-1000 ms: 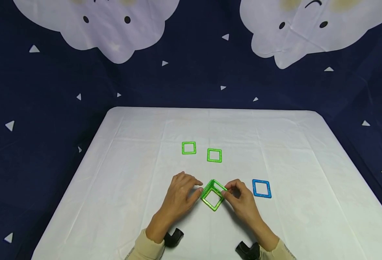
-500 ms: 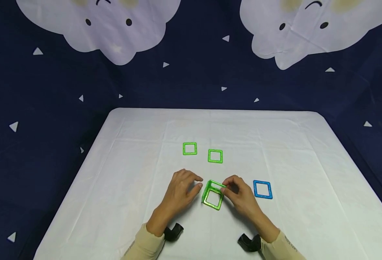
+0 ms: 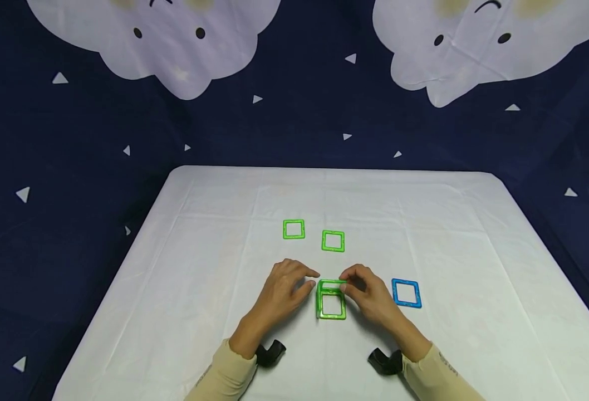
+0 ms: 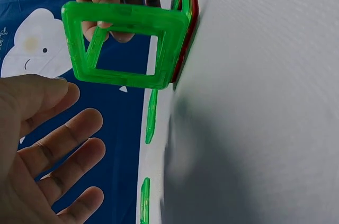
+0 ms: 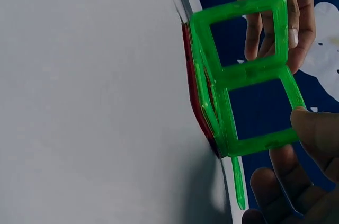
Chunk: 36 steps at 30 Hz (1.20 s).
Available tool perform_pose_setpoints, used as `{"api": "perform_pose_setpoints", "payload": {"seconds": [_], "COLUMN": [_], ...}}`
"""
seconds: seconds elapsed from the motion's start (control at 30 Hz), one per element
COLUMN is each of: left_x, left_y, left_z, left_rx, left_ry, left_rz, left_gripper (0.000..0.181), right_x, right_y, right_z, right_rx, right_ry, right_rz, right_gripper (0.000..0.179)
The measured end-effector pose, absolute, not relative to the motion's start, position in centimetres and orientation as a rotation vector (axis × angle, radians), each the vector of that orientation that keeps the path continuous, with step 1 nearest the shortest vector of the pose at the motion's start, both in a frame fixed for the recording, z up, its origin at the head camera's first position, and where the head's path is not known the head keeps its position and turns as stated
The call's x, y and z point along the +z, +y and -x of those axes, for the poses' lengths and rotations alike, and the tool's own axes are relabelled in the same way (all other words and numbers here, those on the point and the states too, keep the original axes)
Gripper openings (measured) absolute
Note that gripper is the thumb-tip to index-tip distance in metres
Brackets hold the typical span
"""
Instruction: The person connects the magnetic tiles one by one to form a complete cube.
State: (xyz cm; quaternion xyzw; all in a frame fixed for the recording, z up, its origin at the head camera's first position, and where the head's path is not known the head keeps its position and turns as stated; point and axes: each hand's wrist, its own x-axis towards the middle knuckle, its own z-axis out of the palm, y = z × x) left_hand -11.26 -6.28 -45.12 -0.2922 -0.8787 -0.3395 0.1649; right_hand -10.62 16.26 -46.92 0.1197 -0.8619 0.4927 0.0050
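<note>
Two upright green magnetic tiles (image 3: 332, 318) (image 4: 124, 10) (image 5: 263, 142) meet at a corner over a flat green tile, with a red tile (image 5: 192, 86) under it on the table. My right hand (image 3: 371, 297) (image 5: 318, 144) pinches the right end of the back upright tile between thumb and finger. On the other side my left hand (image 3: 284, 292) (image 4: 53, 155) stays beside the left upright tile, fingers spread and holding nothing. A small gap shows between its fingertips and the tile.
Two green square tiles (image 3: 294, 238) (image 3: 333, 250) lie flat farther back on the white-covered table (image 3: 214, 250). A blue square tile (image 3: 407, 304) lies right of my right hand. Behind the table hangs a dark blue cloth (image 3: 299, 122) with clouds.
The joined tiles have turned counterclockwise, from cornerwise to square with the table's front. My right hand has moved a little away from me with them, still pinching. The left hand has shifted slightly.
</note>
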Motion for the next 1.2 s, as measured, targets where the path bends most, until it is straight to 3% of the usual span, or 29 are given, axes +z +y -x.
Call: {"api": "perform_pose_setpoints", "payload": {"seconds": [1.2], "left_x": [-45.2], "left_y": [-5.8], "left_z": [10.5], "left_rx": [-0.954], "left_ry": [-2.556], "left_rz": [0.924], "left_gripper": [0.02], "right_x": [-46.6], "right_y": [16.3], "right_z": [12.3], "right_rx": [1.606], "right_ry": [-2.721], "right_rz": [-0.639], "right_gripper": [0.014]}}
